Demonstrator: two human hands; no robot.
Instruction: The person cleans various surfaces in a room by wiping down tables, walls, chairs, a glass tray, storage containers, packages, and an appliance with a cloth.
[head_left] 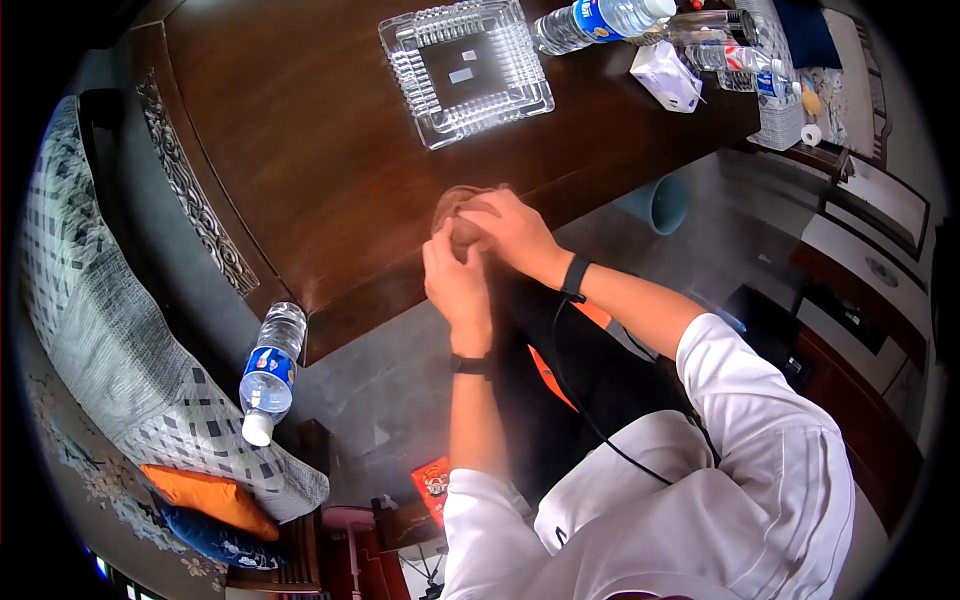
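At the near edge of the dark wooden table (330,150), both hands meet around a rounded, reddish-brown thing (457,202) whose kind I cannot make out. My left hand (455,275) grips its near side with bent fingers, thumb towards the right. From the right, my right hand (515,232) lays its fingers over the top of the same thing. The fingers cover much of it, and haze softens its outline. Farther up on the table lies a square, ribbed clear glass tray (432,122).
A water bottle (272,365) is at the table's left corner. Another bottle (590,22) lies beside the glass tray, near a white tissue pack (668,78). A blue-grey bin (667,205) stands beyond the table's right edge. A covered sofa (130,330) runs along the left.
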